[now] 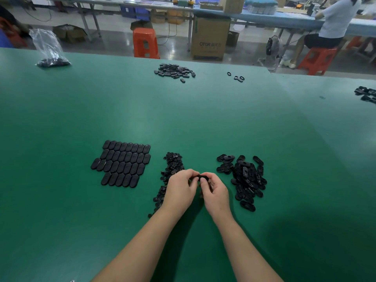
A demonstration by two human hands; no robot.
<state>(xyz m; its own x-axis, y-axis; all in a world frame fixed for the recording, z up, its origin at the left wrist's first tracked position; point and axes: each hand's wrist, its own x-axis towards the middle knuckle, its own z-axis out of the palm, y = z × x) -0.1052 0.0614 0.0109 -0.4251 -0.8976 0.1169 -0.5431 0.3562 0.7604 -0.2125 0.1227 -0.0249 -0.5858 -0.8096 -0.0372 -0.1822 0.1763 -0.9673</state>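
Currently both hands pinch one black part (201, 177) between them, just above the table (183, 110) and between two heaps. The left hand (181, 188) curls its fingers round the part's left end. The right hand (215, 193) grips the right end with thumb and forefinger.

Handling, as judged: the part is probably light, stiff moulded plastic with a smooth skin, so it may slip or spring away under a hard squeeze. Hold it by the rounded ends or the long edges, leaving the middle free for fitting work.

Appearance: small, dark and oval in outline. The fingers hide most of it, so finer detail cannot be told.

Small pieces (173, 165) lie just beyond the left hand. Shells (246, 180) are heaped to the right of the right hand. Neat rows (122, 165) of like parts lie further left.
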